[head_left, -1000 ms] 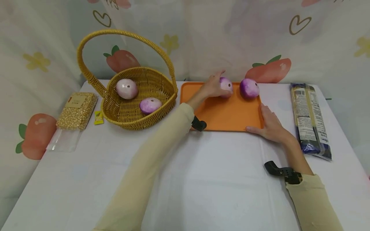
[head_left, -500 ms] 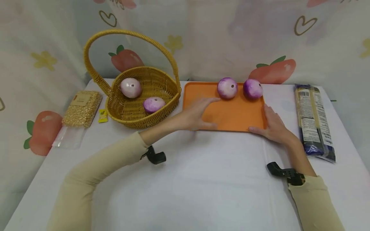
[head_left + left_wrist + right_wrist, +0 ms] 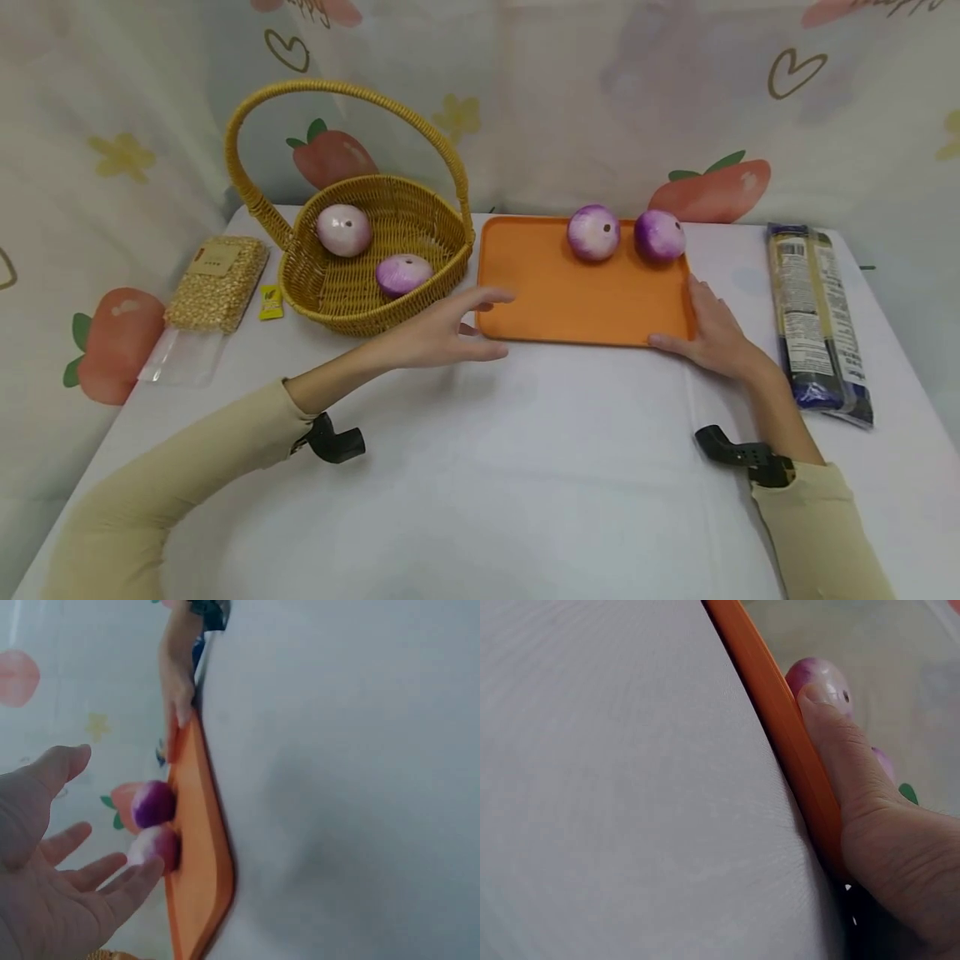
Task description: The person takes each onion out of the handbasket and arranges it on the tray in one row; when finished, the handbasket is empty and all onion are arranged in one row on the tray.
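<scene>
My left hand (image 3: 438,333) is held with spread fingers in front of the basket, by the left end of an orange tray (image 3: 555,308), and holds nothing. In the left wrist view its fingers (image 3: 135,889) point toward two purple onions. My right hand (image 3: 716,333) rests against the tray's front right corner. Its thumb (image 3: 832,735) lies on the front rim, and its fingers stretch along the right side. Two onions, one paler (image 3: 592,233) and one darker (image 3: 660,235), sit at the tray's back right. Two more, a pale onion (image 3: 343,231) and a purple-striped onion (image 3: 403,275), lie in the wicker basket (image 3: 360,321).
The basket's tall arched handle (image 3: 322,86) rises above it. Left of it are a clear bag of yellow kernels (image 3: 213,287) and a small yellow packet (image 3: 272,302). A long printed packet (image 3: 813,325) lies right of the tray. A patterned curtain (image 3: 555,108) hangs behind.
My left hand has let go of the paler onion on the tray and drawn back to the left, toward the basket's front. The right hand stays at the tray's corner.
</scene>
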Motion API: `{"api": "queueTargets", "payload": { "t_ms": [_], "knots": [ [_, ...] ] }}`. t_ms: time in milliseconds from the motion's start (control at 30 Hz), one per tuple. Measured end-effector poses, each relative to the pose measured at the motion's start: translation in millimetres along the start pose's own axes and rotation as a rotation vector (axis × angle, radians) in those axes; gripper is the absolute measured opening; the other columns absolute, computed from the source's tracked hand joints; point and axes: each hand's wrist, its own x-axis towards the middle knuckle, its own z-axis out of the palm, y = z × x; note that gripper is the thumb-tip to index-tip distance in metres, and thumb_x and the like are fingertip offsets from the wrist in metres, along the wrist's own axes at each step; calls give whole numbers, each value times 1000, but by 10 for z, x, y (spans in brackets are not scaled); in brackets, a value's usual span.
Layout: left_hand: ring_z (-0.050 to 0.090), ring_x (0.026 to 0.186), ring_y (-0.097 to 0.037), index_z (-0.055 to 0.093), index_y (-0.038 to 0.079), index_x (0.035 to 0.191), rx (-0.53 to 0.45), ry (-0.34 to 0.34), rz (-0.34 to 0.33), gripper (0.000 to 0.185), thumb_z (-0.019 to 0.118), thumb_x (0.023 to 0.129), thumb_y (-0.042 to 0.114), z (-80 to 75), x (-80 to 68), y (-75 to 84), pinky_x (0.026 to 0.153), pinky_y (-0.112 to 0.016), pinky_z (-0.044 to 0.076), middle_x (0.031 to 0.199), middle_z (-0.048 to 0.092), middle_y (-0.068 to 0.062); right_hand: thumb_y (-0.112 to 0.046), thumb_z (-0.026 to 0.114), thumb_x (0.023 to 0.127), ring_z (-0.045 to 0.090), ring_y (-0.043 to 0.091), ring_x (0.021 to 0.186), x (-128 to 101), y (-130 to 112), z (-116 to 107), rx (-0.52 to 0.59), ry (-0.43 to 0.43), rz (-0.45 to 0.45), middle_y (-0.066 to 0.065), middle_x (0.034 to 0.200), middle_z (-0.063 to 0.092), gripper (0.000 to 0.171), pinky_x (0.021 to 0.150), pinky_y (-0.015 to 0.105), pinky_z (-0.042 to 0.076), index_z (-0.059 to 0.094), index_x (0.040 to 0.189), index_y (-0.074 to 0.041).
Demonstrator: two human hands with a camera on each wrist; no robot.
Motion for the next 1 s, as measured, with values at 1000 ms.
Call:
{"api": "queueTargets", "payload": {
  "t_ms": [1000],
  "knots": [
    [46, 134, -32, 46, 6, 139, 121, 310, -166, 58, 69, 90, 26, -922, -589, -262, 106, -50, 44, 141, 49, -13, -41, 71, 85, 4, 55, 143, -5, -1, -15, 12, -8, 2, 38, 155, 4, 112, 115, 66, 2, -5, 151, 7]
  ]
}}
